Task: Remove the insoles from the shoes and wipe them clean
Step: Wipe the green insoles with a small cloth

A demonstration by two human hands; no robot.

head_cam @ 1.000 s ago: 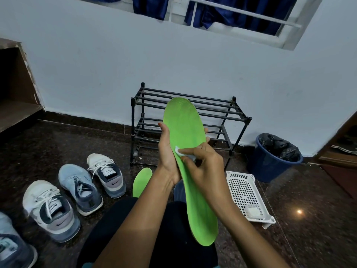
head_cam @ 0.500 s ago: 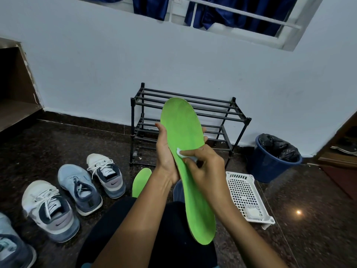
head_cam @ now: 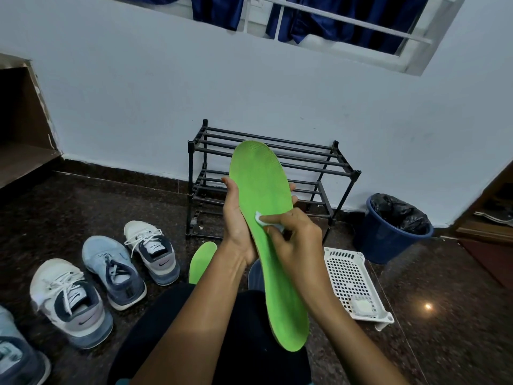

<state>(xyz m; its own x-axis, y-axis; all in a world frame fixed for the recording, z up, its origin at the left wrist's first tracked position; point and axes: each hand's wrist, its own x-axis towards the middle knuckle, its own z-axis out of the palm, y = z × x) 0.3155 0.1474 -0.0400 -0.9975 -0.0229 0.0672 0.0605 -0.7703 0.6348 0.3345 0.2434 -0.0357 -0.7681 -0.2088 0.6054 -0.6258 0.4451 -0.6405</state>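
Head view, one frame logged. I read the green insole point(head_cam: 261, 184) as held upright over the person's lap, toe end up and heel end down by the knees.

Left hand point(head_cam: 238, 226) grips it from behind at mid-length. The thumb is curled over the left edge, and fingertips show past the right edge.

Right hand point(head_cam: 298, 243) holds a small white wipe point(head_cam: 260, 218). The forefinger is stretched along it and presses it onto the insole's face, with the other fingers curled in.

A second insole point(head_cam: 202, 261) lies on the dark floor point(head_cam: 458, 315), partly hidden behind the left forearm. Four shoes point(head_cam: 111, 269) sit in a loose row toward the floor's left side, the nearest cut off by the frame.

A black rack point(head_cam: 305, 147) stands at the floor's far edge, against the wall. A blue bin point(head_cam: 388, 243) is to its right. A white basket point(head_cam: 347, 273) lies just beside the right forearm, with a white pad point(head_cam: 361, 307) in its near corner.
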